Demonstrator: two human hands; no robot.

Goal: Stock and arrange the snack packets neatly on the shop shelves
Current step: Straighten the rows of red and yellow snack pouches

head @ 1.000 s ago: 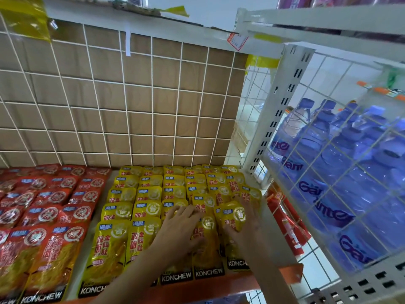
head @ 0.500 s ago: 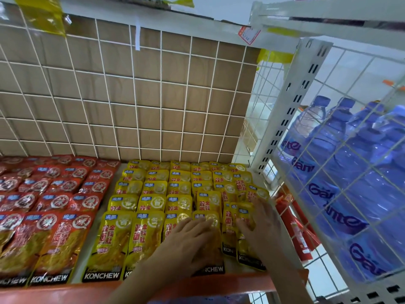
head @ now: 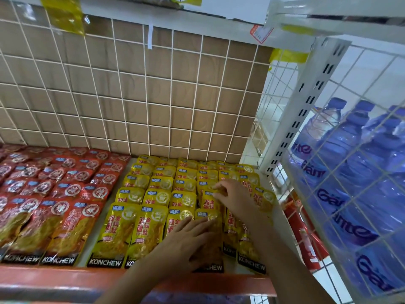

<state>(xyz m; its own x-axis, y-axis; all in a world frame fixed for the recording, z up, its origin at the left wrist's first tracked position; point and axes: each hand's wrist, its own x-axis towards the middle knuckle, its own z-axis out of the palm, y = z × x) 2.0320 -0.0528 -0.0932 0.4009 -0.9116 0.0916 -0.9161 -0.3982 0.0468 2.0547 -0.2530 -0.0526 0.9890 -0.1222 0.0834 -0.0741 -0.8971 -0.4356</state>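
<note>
Yellow KONCHEW snack packets [head: 140, 233] lie in overlapping rows on the right half of the shelf [head: 54, 279]. Red KONCHEW packets [head: 54, 216] fill the left half. My left hand [head: 188, 240] lies flat with fingers spread on the front yellow packets of the third and fourth columns. My right hand [head: 234, 198] reaches further back, its fingertips touching a yellow packet [head: 210, 202] in the fourth column; its fingers look slightly bent, and no clear grip shows.
A brown tiled wall with a white wire grid [head: 153, 95] backs the shelf. To the right, a white slotted upright [head: 306, 102] and a wire basket hold blue water bottles [head: 350, 167]. Red items [head: 306, 238] sit lower right. An upper shelf edge [head: 197, 16] runs overhead.
My right hand has moved from the front right packets back and leftward onto the fourth column. My left hand stays pressed on the front packets. The view has shifted slightly.
</note>
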